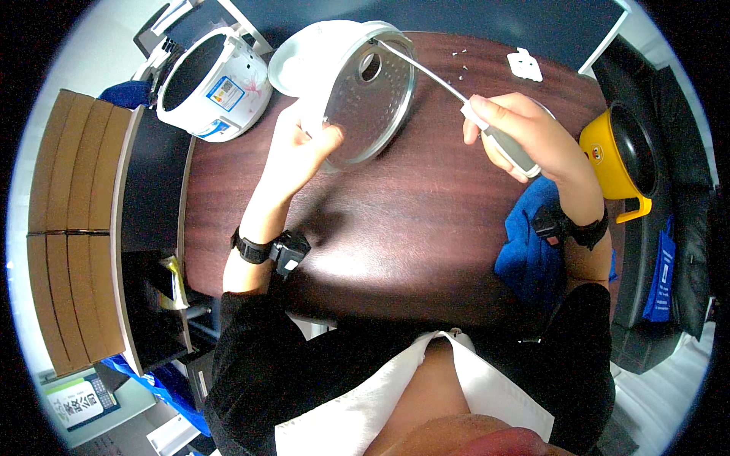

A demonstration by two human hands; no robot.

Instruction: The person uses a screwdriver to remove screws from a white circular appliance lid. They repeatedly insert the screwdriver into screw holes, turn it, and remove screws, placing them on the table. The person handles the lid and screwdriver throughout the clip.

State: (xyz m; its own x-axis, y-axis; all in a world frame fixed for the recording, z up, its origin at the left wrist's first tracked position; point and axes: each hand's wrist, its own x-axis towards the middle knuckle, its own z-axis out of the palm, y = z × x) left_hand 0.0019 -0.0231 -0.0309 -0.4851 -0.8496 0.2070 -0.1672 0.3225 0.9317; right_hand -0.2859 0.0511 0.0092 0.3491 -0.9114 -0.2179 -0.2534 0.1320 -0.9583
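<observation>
My left hand (295, 152) grips a round appliance lid (372, 106) by its near left rim, thumb on the inner side, and tilts it up above the table. The lid has a white outer rim and a shiny metal inner face with a hole near its top. Closed around the grey and white handle of a screwdriver (430, 74) is my right hand (525, 125). The screwdriver's shaft slants up and left, its tip at the lid's top edge; whether it sits in a screw is too small to tell. A white rounded piece (293, 64) shows behind the lid.
A white rice cooker body (217, 102) stands open at the back left. Several tiny pieces (459, 64) and a white plastic plate (525, 65) lie at the back right. Right of the table are a blue cloth (525, 243) and a yellow pot (608, 148); cardboard boxes (76, 175) stand left.
</observation>
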